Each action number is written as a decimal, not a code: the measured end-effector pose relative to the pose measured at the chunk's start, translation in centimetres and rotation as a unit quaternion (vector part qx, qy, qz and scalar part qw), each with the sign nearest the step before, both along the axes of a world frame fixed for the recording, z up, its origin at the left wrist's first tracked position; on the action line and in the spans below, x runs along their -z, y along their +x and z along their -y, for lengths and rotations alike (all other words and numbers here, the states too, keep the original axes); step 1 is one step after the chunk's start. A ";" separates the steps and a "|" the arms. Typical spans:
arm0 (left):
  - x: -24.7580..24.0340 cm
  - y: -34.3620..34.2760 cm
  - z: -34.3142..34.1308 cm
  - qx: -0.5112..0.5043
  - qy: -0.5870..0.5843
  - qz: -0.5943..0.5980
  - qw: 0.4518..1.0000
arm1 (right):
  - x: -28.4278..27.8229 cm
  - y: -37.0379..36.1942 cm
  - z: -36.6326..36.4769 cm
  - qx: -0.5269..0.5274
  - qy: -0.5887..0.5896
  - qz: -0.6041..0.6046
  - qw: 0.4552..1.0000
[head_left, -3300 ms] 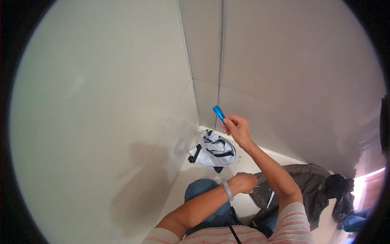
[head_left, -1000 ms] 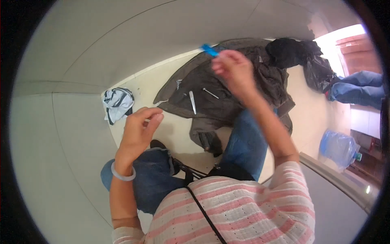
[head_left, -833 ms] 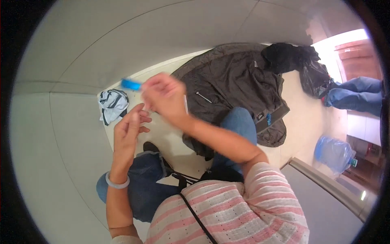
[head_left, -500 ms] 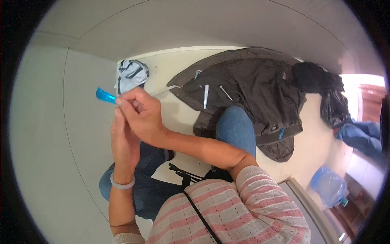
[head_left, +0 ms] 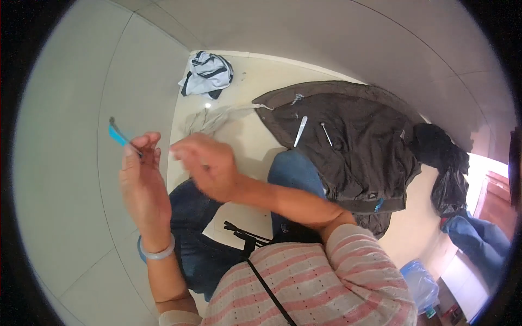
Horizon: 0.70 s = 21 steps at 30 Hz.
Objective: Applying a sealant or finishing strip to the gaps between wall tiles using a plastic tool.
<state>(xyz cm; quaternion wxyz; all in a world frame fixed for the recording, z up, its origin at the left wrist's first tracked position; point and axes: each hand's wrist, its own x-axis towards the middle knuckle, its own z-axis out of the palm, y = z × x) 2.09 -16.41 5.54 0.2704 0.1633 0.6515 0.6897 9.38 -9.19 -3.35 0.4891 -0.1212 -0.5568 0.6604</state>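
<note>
My left hand point(head_left: 145, 179), a pale bangle point(head_left: 156, 254) at its wrist, is raised at the left with its fingers closed on a slim blue piece with a dark tip point(head_left: 118, 135). The piece sticks out up and to the left; its exact kind I cannot make out. A short gap to the right, my right hand point(head_left: 209, 168) hangs with bent fingers smeared by motion, and nothing shows clearly in them. Beyond my knee a dark brown jacket point(head_left: 359, 157) lies spread on the floor. On it rest a slim white tool point(head_left: 300, 131) and a thin metal stick point(head_left: 326, 134).
A bundled white-and-black cloth point(head_left: 206, 73) lies by the wall, and a crumpled clear plastic bag point(head_left: 223, 115) lies near the jacket's left end. Black bags point(head_left: 450, 190), blue jeans point(head_left: 478, 236) and a large clear bottle point(head_left: 418, 285) are at the right. Walls point(head_left: 65, 163) rise at the left and ahead.
My hands have parted. The left has moved left and a little down with the blue piece; the right has let go and drawn away. The view has shifted, baring the plastic bag.
</note>
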 end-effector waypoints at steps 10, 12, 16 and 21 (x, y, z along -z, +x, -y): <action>-2.0 0.6 0.0 0.038 0.028 0.101 0.994 | 23.2 12.1 -6.6 0.101 -0.043 0.489 0.866; -1.6 0.5 -0.4 0.044 0.039 0.099 0.993 | 25.8 14.9 -7.2 0.127 -0.039 0.539 0.832; -2.3 0.2 0.4 -0.022 0.012 0.052 0.998 | 27.6 16.2 -7.0 0.124 0.046 0.597 0.792; -2.2 0.6 -0.1 -0.003 0.045 0.099 0.994 | 26.2 16.2 -7.0 0.106 -0.048 0.649 0.752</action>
